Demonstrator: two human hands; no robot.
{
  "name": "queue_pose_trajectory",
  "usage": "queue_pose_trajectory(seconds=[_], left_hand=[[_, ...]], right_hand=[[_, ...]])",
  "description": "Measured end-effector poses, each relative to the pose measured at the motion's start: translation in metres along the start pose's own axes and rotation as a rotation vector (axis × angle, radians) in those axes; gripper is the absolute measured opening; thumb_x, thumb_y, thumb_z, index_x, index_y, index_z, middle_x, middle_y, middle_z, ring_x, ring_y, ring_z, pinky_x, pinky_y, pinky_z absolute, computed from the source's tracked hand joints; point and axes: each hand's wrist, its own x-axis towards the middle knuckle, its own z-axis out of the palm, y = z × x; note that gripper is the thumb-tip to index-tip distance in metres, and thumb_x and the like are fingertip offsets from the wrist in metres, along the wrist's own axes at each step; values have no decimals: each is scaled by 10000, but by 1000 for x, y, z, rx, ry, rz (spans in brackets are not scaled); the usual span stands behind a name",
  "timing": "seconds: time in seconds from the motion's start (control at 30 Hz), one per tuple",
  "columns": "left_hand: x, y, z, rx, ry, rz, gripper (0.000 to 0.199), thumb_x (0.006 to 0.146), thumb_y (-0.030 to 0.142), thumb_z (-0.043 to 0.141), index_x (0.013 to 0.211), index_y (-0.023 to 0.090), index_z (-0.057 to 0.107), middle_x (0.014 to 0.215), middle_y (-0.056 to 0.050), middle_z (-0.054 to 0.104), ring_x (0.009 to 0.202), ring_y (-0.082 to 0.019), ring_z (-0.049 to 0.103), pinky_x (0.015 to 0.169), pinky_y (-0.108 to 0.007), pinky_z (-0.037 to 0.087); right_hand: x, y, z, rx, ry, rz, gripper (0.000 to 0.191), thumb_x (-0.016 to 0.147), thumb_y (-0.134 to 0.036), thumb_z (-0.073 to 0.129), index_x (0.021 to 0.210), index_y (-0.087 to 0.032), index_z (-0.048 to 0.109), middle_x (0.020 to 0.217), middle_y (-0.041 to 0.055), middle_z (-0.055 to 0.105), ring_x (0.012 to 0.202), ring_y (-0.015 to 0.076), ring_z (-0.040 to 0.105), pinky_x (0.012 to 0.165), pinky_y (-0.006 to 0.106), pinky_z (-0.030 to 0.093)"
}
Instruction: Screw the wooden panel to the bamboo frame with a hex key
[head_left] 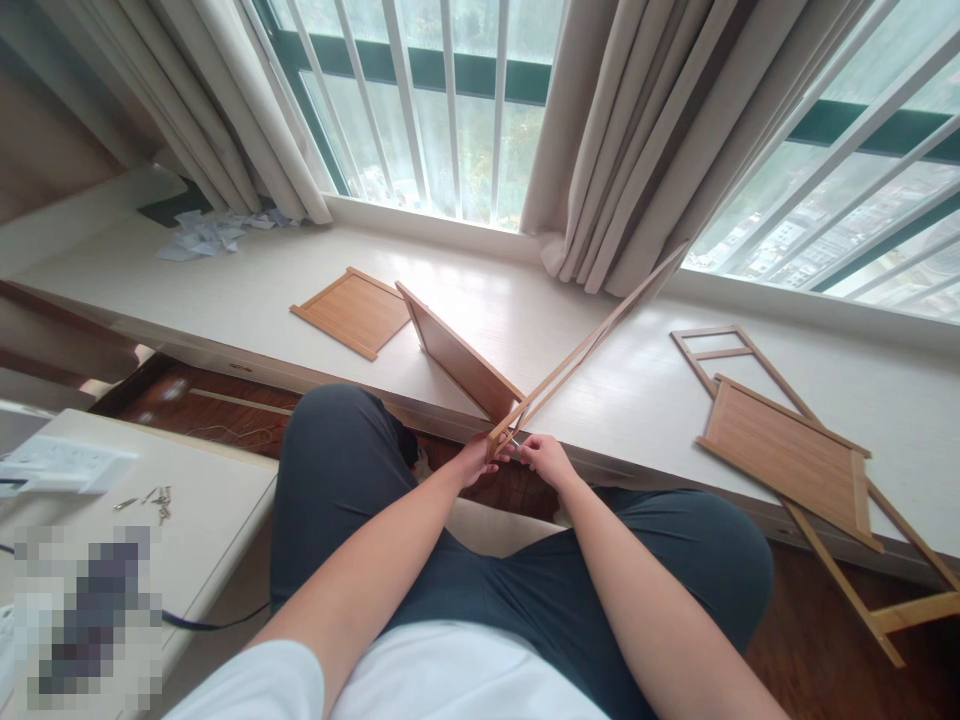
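Note:
My left hand (474,462) is wrapped round the near end of a long wooden frame (589,350), which slants up and away to the right. A flat wooden panel (461,350) stands on edge and meets the frame just beyond my hands. At that joint, my right hand (546,460) pinches a small, thin metal piece (514,443); whether it is a screw or a hex key I cannot make out. Both hands are close together over my lap, at the front edge of the white window ledge (622,420).
A wooden panel (360,312) lies flat on the ledge to the left. Another panel (795,455) rests across a second wooden frame (885,610) at right, overhanging the edge. Several small screws (163,502) lie on the side table (217,500). Paper scraps (202,236) sit far left, near curtains (622,140).

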Motion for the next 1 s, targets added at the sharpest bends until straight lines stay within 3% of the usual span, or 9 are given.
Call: queue_pose_trajectory(seconds=[0.3,0.63,1.0], left_hand=[[0,0,0,4,-4,1,519,801,564,790,1184,225,700,1139,-85,758,900,-187,673,698,-264,393],[-3,3,0,13,-12,-4,432,849,504,747,1175,225,703,1138,-90,771,913,-198,675,711,-272,410],[-2,2,1,30,4,0,471,821,535,762,1171,224,714,1150,-96,767,914,-202,676,697,-270,406]], right_hand=[[-2,-2,0,32,-2,29,176,883,-186,679,709,-176,654,639,1,693,490,101,535,474,208,392],[0,1,3,54,4,28,157,866,-200,693,715,-177,661,650,8,704,501,109,551,479,212,401],[2,2,6,86,11,37,178,879,-180,654,703,-181,630,644,2,694,487,98,531,486,208,403]])
